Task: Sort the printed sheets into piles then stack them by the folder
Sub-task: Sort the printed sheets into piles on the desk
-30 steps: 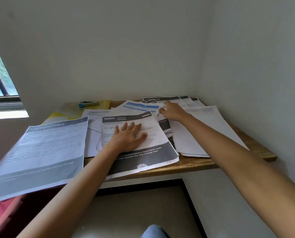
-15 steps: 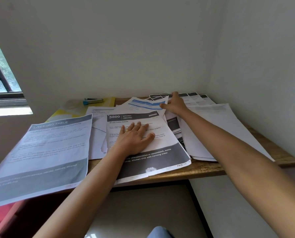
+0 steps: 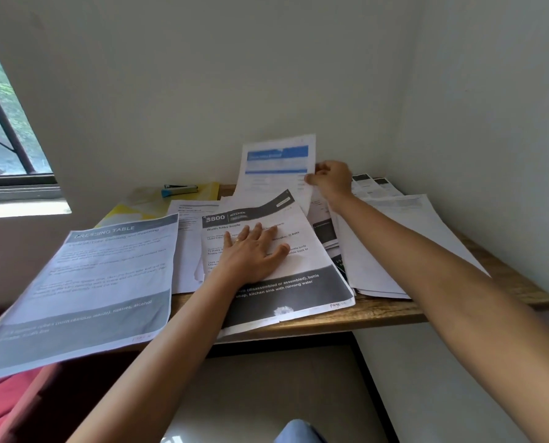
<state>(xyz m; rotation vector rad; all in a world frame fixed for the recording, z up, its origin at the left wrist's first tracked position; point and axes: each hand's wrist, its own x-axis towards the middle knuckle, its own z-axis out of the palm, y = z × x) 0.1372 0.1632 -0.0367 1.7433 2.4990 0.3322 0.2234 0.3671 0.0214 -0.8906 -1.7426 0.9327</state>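
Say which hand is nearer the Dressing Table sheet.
Left. The left hand presses the Kitchen sheet beside the Dressing Table sheet; the right hand pinches a blue-headed sheet farther back.

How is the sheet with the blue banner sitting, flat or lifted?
Lifted. The blue-banner sheet stands nearly upright before the wall, its right edge pinched by the right hand; its bottom hidden behind the kitchen sheet.

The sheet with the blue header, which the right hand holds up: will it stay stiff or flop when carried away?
Probably floppy: the blue-header sheet is one thin page, pinched at one edge by the right hand, so its free side may droop. Likely very light: that pinch alone holds it up.
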